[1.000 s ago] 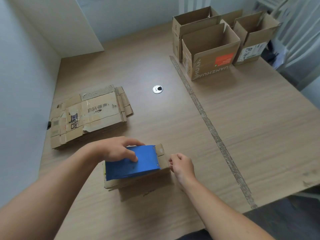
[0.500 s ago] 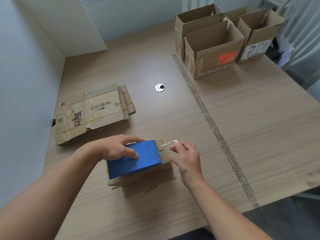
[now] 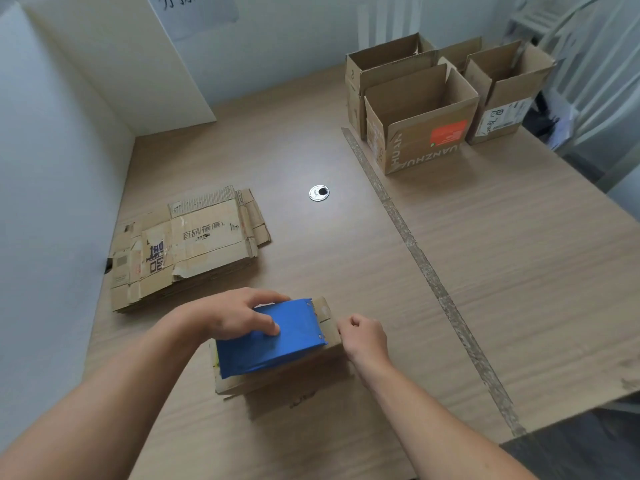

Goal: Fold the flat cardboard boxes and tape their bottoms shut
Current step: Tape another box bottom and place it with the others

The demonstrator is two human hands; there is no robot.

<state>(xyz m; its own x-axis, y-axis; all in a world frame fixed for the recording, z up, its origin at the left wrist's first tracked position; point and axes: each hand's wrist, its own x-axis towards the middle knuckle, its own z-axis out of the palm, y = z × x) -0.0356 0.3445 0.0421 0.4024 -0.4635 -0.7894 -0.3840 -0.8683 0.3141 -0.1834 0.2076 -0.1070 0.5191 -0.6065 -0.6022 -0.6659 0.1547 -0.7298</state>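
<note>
- left hand (image 3: pixel 242 317): lies on top of the small box (image 3: pixel 325 318), fingers bent over its far top edge, thumb down on the blue face (image 3: pixel 273 341); pins the box in place.
- right hand (image 3: pixel 363 336): fingers curled in, knuckles up, right against the box's right end. Can't tell whether it pinches anything (a tape end?); too small to see.
- small box: near the front edge of the worktop (image 3: pixel 519 271), left of middle, blue face up; a bare cardboard strip shows along its right end.
- handling, judged: light, empty corrugated card. Panels are stiff but hinge at the creases, so it will likely skew or fold if pushed at one corner. Edges look worn and could tear. Blue face looks smooth, probably slick under fingers, so press down rather than slide.
- where to hold, judged: palm across the top with fingers over an edge, as the left hand does; other hand at the end flaps or seam, not mid-panel.
- flat boxes (image 3: pixel 187 247): stack by the left edge, well apart from the hands. Thin, likely floppy, top sheet torn and patched; lift by a long edge.
- folded boxes (image 3: pixel 422 133): group at the far right corner, open tops up.
- tape strip (image 3: pixel 415 244): runs from far to front across the worktop.
- grommet (image 3: pixel 318 193): mid-worktop, between stack and folded boxes.
</note>
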